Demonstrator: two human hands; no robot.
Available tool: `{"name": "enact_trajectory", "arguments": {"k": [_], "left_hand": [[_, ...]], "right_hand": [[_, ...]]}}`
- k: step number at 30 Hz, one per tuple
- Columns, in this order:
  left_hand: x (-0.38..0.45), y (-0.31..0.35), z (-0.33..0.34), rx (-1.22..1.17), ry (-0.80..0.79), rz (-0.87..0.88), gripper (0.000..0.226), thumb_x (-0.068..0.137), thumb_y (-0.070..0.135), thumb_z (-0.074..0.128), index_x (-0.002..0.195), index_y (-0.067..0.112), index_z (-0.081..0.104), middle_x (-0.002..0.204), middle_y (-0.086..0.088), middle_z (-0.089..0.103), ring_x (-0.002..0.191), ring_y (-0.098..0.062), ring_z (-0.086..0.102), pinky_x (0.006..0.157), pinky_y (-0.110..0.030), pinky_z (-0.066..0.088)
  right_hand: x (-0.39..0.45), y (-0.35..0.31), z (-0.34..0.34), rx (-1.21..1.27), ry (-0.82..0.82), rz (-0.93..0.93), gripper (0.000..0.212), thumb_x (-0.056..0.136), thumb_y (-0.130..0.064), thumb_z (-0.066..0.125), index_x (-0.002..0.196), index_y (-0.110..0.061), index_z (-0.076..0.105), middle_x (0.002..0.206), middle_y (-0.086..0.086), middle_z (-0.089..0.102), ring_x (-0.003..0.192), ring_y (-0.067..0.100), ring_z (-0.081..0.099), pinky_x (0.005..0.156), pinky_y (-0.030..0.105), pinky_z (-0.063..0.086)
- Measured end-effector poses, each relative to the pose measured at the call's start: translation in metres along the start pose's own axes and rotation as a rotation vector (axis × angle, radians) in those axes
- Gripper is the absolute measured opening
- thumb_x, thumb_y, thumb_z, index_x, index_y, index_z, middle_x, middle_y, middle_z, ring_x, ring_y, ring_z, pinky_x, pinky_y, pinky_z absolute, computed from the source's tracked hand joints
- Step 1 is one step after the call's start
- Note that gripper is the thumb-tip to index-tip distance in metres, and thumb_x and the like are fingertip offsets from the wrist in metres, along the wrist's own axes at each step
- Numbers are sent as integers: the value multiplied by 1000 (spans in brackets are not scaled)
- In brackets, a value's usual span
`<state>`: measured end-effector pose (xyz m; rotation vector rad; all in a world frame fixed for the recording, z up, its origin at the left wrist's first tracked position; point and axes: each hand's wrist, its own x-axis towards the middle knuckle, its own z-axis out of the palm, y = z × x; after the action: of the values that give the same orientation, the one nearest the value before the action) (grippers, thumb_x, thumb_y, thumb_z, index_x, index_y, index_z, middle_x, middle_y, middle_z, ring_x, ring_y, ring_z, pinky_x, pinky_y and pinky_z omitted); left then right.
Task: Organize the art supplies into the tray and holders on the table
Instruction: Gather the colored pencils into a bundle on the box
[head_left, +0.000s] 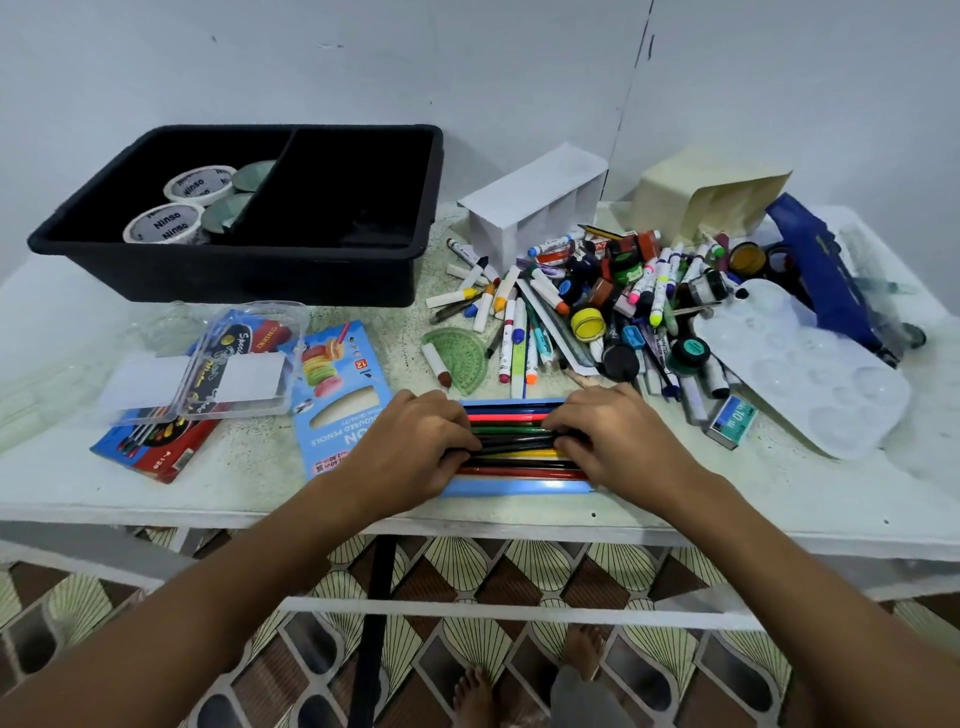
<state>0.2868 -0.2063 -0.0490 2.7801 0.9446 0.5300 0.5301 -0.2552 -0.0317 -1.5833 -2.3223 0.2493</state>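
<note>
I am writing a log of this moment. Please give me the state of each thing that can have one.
black tray: upright, right compartment looks empty
tape rolls: in the tray's left compartment
white holder: tipped on its side
cream holder: tipped over
coloured pencils: lying in blue sleeve
left hand: on pencils
right hand: on pencils

Your two arms reach forward, bare and side by side. Your left hand (415, 441) lies palm down with its fingers bent and pressing. Your right hand (618, 436) lies palm down too, fingers curled toward the left one. The fingertips are near, not touching.
</note>
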Motion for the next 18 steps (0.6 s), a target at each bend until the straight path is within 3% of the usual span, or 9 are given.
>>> {"name": "enact_trajectory", "arguments": {"k": [7, 13, 18], "left_hand": [[0, -7, -4, 2, -35, 16, 15, 75, 22, 68, 87, 19, 78, 83, 5, 70, 80, -20, 62, 63, -33, 40], [-1, -10, -4, 22, -79, 50, 36, 84, 45, 53, 96, 21, 77, 92, 7, 67, 91, -15, 55, 68, -35, 44], [-10, -14, -2, 57, -66, 105, 34, 90, 41, 49, 101, 24, 76, 97, 7, 67, 94, -15, 54, 71, -35, 41]], "right_hand": [[1, -4, 0, 30, -25, 11, 18, 84, -12, 70, 102, -14, 73, 92, -1, 69, 90, 20, 62, 81, 30, 35], [3, -6, 2, -53, -62, 58, 17, 92, -24, 59, 104, -21, 71, 100, -5, 62, 101, 15, 55, 80, 29, 27], [3, -4, -2, -27, -142, 68, 16, 93, -28, 59, 104, -26, 70, 92, -11, 50, 101, 12, 50, 85, 29, 28]]}}
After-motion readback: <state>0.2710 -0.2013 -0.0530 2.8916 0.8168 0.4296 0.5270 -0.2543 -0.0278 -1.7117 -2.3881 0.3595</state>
